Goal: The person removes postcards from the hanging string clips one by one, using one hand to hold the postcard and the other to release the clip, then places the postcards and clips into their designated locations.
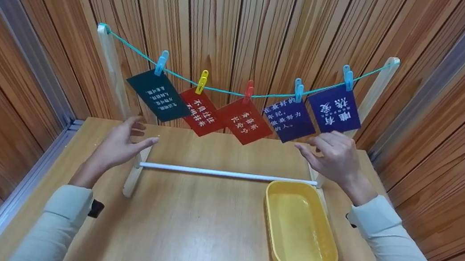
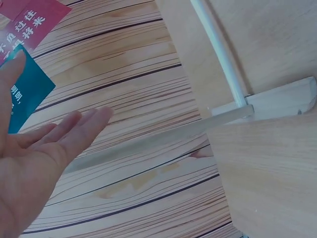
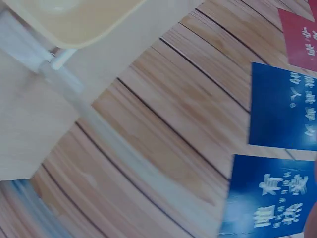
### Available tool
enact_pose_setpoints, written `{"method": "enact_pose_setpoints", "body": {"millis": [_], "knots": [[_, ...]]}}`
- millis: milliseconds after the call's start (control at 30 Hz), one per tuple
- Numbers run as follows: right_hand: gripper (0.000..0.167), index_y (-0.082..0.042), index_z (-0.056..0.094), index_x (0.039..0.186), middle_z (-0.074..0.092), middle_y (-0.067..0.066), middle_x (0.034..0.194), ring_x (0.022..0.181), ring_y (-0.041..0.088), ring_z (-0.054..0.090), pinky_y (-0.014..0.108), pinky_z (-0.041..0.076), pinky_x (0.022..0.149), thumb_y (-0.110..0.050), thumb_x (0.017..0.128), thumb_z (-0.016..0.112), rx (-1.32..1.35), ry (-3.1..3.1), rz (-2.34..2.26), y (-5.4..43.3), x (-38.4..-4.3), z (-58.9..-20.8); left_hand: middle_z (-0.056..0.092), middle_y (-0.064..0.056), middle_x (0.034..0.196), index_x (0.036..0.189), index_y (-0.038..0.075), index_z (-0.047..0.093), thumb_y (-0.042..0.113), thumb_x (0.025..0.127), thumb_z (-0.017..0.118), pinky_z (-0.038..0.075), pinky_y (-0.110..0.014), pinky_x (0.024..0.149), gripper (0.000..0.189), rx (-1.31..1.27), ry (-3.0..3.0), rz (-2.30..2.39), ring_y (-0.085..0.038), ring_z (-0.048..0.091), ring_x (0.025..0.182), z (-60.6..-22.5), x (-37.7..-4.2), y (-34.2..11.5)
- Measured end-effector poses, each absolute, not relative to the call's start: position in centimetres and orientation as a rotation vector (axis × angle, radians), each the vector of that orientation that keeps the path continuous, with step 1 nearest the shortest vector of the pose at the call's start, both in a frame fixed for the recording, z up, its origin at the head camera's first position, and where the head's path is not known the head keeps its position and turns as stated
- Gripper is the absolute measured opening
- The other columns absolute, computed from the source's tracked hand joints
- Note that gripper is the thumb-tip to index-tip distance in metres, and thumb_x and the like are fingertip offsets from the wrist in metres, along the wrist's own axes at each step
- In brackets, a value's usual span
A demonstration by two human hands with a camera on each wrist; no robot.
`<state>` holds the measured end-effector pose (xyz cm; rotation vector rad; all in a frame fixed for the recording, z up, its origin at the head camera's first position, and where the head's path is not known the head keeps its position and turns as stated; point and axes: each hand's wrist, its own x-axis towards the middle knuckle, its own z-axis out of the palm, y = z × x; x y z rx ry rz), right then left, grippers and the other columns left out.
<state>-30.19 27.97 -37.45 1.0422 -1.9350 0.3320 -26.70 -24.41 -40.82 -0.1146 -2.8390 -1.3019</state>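
A wood-plank wall (image 1: 241, 10) is noted behind a light wooden table (image 1: 182, 236). On the table a wooden stand (image 1: 111, 65) is set, its two uprights joined low down by a white bar (image 1: 218, 173) and at the top by a sagging green cord (image 1: 271, 94). A yellow tray (image 1: 300, 229) is placed just beside the bar's right end. The left hand (image 1: 123, 141) is held below the green card, near the left upright — fingers loose and extended, thumb spread apart. The right hand (image 1: 332, 155) is held just under the rightmost blue card, fingers loosely bent and thumb out; whether that card is touched cannot be told. Five lettered cards are hung tilted from the cord: from the left, a green card (image 1: 158, 96), a red card (image 1: 200, 117), a second red card (image 1: 246, 123), a blue card (image 1: 292, 122) and the rightmost blue card (image 1: 335, 108). Each is fastened by one clip — light blue (image 1: 161, 62), yellow (image 1: 202, 82), red (image 1: 249, 91), then two more in light blue.
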Motion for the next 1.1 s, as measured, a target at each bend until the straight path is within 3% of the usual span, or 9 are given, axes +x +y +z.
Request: {"method": "enact_pose_setpoints", "body": {"millis": [233,500,633,833,1100], "knots": [[0.045,0.000,0.078,0.089,0.079,0.012,0.080,0.067,0.028,0.074,0.043,0.064,0.063,-0.042,0.102,0.068,1.055,-1.806,0.379,25.3,-30.5,-35.4,0.053,-0.023,0.153,0.159,0.006,0.036,0.056,0.099,0.066,0.050,-0.057,0.115,0.084,-0.127,-2.649,-1.347,-0.041,0.054,0.142,-40.2,-27.3,-24.0],[0.023,-0.001,0.078,0.084,0.076,0.011,0.073,0.059,0.025,0.070,0.036,0.060,0.056,-0.020,0.097,0.075,1.141,-1.786,0.358,22.2,-31.0,-33.4,0.054,-0.021,0.152,0.157,0.006,0.039,0.045,0.102,0.068,0.048,-0.053,0.119,0.074,-0.040,-2.617,-1.453,-0.037,0.054,0.142,-39.7,-27.6,-23.4],[0.018,-0.001,0.078,0.087,0.077,0.012,0.075,0.061,0.026,0.071,0.036,0.061,0.058,-0.017,0.094,0.078,1.170,-1.787,0.333,20.2,-31.5,-32.2,0.052,-0.021,0.154,0.157,0.006,0.038,0.046,0.100,0.069,0.047,-0.054,0.120,0.076,-0.022,-2.584,-1.484,-0.037,0.053,0.143,-39.7,-27.8,-23.3],[0.031,-0.002,0.077,0.091,0.078,0.011,0.081,0.068,0.025,0.072,0.036,0.061,0.065,-0.033,0.093,0.080,1.239,-1.802,0.327,17.8,-32.0,-30.7,0.048,-0.020,0.158,0.160,0.008,0.034,0.054,0.096,0.071,0.047,-0.053,0.120,0.088,0.019,-2.492,-1.537,-0.036,0.052,0.142,-39.8,-28.0,-22.9],[0.056,0.002,0.070,0.123,0.078,0.016,0.118,0.106,0.030,0.075,0.043,0.062,0.093,-0.047,0.095,0.076,1.195,-1.947,0.304,15.6,-32.7,-29.2,0.053,-0.015,0.153,0.161,0.013,0.033,0.053,0.096,0.072,0.049,-0.049,0.118,0.085,0.012,-2.422,-1.550,-0.032,0.056,0.138,-40.3,-29.0,-21.9]]}}
